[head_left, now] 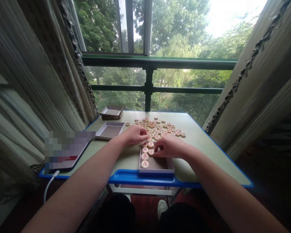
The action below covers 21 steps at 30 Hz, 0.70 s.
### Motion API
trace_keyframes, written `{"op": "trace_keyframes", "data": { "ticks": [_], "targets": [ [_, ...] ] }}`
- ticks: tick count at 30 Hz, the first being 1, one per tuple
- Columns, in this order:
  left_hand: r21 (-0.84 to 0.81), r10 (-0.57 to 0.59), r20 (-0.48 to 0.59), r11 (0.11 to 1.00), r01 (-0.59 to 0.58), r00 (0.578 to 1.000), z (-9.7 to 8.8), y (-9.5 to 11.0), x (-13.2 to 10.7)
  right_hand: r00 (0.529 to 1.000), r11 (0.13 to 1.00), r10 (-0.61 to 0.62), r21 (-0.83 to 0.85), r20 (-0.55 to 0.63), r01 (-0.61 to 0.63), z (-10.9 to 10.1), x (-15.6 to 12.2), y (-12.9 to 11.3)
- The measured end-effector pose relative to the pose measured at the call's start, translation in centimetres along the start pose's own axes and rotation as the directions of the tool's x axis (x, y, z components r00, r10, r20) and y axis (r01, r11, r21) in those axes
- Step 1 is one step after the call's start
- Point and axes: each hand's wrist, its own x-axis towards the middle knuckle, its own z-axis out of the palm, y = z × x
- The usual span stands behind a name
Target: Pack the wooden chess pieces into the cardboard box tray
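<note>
An open shallow box (162,165) lies near the front edge of the table, with several round Chinese chess pieces (145,156) set in rows along its left side, red characters facing up. My right hand (172,147) reaches in from the right, its fingers curled and its fingertips at a chess piece (151,152) in the second column. My left hand (134,134) is at the box's far left corner, fingers bent together on a chess piece that they partly cover. Just beyond both hands lies a loose spread of chess pieces (156,132) with red or dark characters.
Left of the spread lies an open box lid or tray (110,130), with stacked brown trays (111,111) behind it. A tablet-like device (81,150), partly blurred out, with a white cable (48,184) sits at the table's left edge. Curtains and a railed window surround the table (199,158).
</note>
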Motion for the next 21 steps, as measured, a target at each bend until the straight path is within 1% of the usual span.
{"op": "trace_keyframes", "data": {
  "ticks": [6,10,17,21],
  "targets": [
    [0.026,0.003,0.008,1.000,-0.003,1.000,0.08,0.02,0.07,1.000,1.000,-0.005,0.020,0.005,0.005,-0.04,-0.06,0.08],
    [0.015,-0.007,0.006,1.000,0.007,1.000,0.01,0.06,0.05,1.000,1.000,-0.012,0.029,-0.005,0.012,-0.23,-0.24,0.08],
    [0.013,-0.009,0.021,1.000,0.009,1.000,0.08,0.00,0.10,0.989,0.976,-0.124,0.168,-0.078,0.136,0.07,-0.10,0.12],
    [-0.026,-0.005,0.034,1.000,0.006,0.999,0.16,-0.03,0.15,0.984,0.969,-0.157,0.179,-0.090,0.171,0.53,0.15,0.23]
  ]
}}
